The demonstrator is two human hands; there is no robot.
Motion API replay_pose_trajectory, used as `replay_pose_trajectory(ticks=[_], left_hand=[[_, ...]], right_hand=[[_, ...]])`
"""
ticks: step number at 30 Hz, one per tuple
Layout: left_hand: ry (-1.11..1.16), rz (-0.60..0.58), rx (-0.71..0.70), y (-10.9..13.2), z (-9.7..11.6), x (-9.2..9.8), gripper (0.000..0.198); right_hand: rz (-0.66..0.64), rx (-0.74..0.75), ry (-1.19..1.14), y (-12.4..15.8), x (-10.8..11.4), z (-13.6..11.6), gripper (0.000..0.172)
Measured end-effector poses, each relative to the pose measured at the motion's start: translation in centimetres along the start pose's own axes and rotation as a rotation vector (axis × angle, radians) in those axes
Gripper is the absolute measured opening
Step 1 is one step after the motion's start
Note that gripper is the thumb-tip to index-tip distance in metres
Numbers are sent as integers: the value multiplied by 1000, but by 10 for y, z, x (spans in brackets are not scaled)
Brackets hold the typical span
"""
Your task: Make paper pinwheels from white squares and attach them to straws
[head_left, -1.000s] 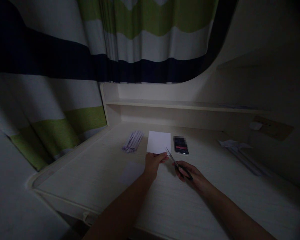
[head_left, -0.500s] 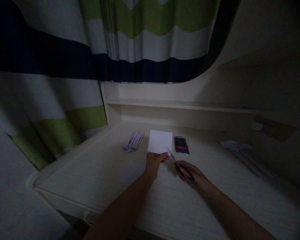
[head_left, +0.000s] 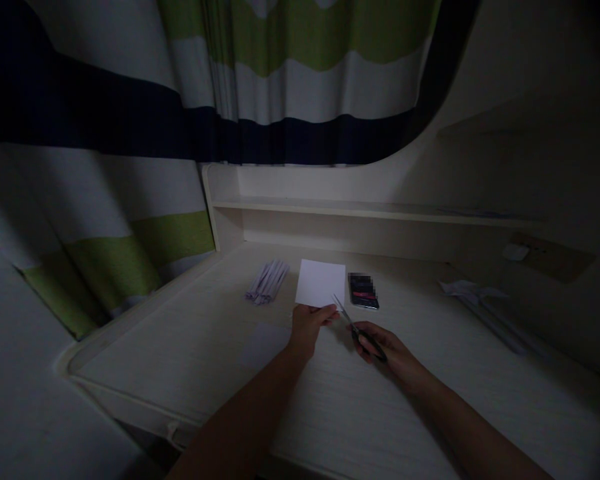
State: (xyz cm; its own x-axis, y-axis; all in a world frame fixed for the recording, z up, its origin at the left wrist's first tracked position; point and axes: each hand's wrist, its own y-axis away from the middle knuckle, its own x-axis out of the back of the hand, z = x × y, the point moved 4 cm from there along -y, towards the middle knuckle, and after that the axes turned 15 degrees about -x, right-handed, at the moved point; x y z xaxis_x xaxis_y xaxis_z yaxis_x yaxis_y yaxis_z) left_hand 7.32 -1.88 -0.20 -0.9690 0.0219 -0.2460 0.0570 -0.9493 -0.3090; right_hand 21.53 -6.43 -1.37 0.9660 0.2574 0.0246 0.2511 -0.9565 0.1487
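Observation:
My left hand (head_left: 307,328) pinches the near edge of a white square sheet of paper (head_left: 320,282) and holds it just above the pale desk (head_left: 330,400). My right hand (head_left: 383,347) grips black-handled scissors (head_left: 353,325). The blades point up and left, and their tips touch the sheet's near right corner. Whether the blades are apart is hard to tell in the dim light.
A bundle of thin paper strips (head_left: 267,281) lies left of the sheet. A dark phone (head_left: 363,291) lies right of it. Crumpled paper scraps (head_left: 467,289) sit at the far right. A striped curtain (head_left: 130,200) hangs at the left and back, above a low shelf (head_left: 370,210).
Both hands, the paper and the scissors stay almost where they were; the view shifted slightly.

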Motion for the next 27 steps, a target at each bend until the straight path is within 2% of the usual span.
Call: replay_pose_trajectory(ticks=[11, 19, 27], left_hand=[[-10, 0, -9, 0, 1, 1, 19], [0, 5, -3, 0, 0, -1, 18], [4, 15, -7, -1, 0, 1, 18]], right_hand=[[-9, 33, 37, 1, 0, -1, 40], [30, 15, 48, -2, 1, 2, 43], [37, -1, -9, -6, 4, 7, 40]])
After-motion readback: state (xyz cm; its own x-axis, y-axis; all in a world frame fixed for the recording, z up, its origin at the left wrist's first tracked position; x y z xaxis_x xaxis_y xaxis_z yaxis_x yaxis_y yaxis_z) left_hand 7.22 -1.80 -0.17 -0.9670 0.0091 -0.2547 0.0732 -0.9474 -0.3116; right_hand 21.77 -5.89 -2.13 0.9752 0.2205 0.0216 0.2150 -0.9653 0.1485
